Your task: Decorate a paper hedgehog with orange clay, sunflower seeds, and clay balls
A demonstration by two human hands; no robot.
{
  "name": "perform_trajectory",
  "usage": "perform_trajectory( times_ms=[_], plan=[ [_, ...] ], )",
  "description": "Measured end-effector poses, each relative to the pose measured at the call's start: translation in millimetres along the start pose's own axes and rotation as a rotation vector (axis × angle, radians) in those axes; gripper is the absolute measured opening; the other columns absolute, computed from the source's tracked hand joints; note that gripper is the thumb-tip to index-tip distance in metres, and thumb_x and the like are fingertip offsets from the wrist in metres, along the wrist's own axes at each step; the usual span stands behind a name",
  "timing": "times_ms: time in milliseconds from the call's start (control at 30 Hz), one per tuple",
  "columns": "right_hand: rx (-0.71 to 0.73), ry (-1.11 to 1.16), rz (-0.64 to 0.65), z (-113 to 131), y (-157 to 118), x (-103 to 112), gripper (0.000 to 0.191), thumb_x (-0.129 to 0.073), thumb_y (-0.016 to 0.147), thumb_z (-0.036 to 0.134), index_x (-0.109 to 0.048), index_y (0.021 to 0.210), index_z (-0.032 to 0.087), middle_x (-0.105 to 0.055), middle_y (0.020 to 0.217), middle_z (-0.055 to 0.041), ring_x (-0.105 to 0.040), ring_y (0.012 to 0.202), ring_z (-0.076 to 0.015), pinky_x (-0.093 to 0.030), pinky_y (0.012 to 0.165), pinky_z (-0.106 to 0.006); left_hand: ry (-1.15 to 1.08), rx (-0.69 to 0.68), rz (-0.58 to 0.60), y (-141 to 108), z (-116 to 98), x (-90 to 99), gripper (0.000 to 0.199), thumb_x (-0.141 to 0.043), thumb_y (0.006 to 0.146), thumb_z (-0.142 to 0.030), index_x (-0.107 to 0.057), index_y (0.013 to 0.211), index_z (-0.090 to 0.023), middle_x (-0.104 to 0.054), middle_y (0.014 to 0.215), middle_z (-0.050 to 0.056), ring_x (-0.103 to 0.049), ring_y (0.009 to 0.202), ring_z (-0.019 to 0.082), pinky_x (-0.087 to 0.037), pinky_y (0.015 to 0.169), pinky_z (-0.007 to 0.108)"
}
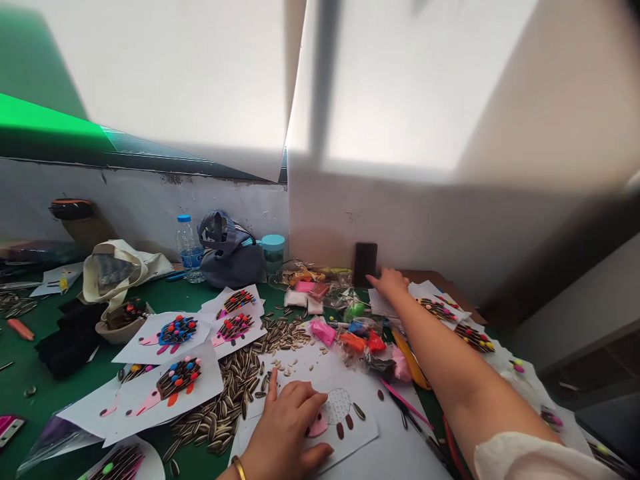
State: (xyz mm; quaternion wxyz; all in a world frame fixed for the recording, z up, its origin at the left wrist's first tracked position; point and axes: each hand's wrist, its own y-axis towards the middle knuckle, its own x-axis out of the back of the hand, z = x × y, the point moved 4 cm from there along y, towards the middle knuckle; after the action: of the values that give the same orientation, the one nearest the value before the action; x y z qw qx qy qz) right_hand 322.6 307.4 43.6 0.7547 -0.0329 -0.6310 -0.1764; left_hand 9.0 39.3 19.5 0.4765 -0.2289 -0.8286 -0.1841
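Observation:
My left hand (293,427) lies spread over a white sheet (357,440), fingers apart and holding nothing. On that sheet are a printed hedgehog outline (339,405), a pink clay face (319,425) partly under my fingers, and a few sunflower seeds (349,422). My right arm stretches to the back, where my right hand (393,285) is beside a black phone (365,263) leaning upright against the wall. One fingertip points at the phone's lower right edge; whether it touches is unclear. The fingers of this hand look extended, not wrapped around anything.
Striped sunflower seeds (233,387) lie piled left of the sheet. Finished hedgehog cards (200,383) flank both sides. Bagged coloured clay (353,342), scissors (417,423), a water bottle (189,250), a blue bag (231,257) and a lidded cup (273,253) stand or lie around.

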Motion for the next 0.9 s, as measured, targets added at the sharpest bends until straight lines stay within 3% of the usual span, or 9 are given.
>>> perform_trajectory(
  times_ms=[133, 367, 667, 900],
  plan=[
    [-0.130, 0.056, -0.018, 20, 6, -10, 0.067, -0.059, 0.076, 0.068, -0.059, 0.116, 0.014, -0.063, 0.114, -0.0203, -0.055, 0.112, -0.0362, -0.040, 0.089, -0.050, -0.007, 0.003, 0.020, 1, 1, -1.4, 0.060, -0.075, 0.067, -0.029, -0.054, 0.124, -0.032, -0.061, 0.118, 0.005, -0.054, 0.116, 0.028, 0.004, 0.108, 0.075],
    [-0.318, 0.125, -0.117, 44, 5, -24, 0.077, -0.059, 0.075, 0.069, -0.051, 0.123, 0.010, -0.055, 0.125, -0.0274, -0.048, 0.119, -0.0383, -0.038, 0.090, -0.053, -0.005, 0.003, 0.014, 1, 4, -2.5, 0.064, -0.078, 0.064, -0.028, -0.054, 0.123, -0.031, -0.061, 0.117, 0.004, -0.055, 0.114, 0.029, 0.001, 0.109, 0.075],
    [-0.353, 0.143, -0.183, 47, 5, -26, 0.073, -0.058, 0.076, 0.067, -0.049, 0.122, 0.011, -0.053, 0.125, -0.0256, -0.046, 0.117, -0.0370, -0.037, 0.091, -0.053, 0.002, -0.007, 0.008, 2, 2, -2.4, 0.064, -0.078, 0.064, -0.029, -0.054, 0.123, -0.032, -0.062, 0.116, 0.005, -0.055, 0.113, 0.029, -0.001, 0.108, 0.076],
    [-0.332, 0.121, -0.157, 47, 3, -23, 0.073, -0.055, 0.078, 0.068, -0.049, 0.123, 0.011, -0.053, 0.125, -0.0253, -0.045, 0.118, -0.0371, -0.037, 0.091, -0.052, -0.002, -0.006, 0.017, 2, 2, -1.4, 0.062, -0.077, 0.064, -0.028, -0.055, 0.122, -0.031, -0.062, 0.115, 0.005, -0.055, 0.112, 0.029, 0.000, 0.108, 0.075]
  ],
)
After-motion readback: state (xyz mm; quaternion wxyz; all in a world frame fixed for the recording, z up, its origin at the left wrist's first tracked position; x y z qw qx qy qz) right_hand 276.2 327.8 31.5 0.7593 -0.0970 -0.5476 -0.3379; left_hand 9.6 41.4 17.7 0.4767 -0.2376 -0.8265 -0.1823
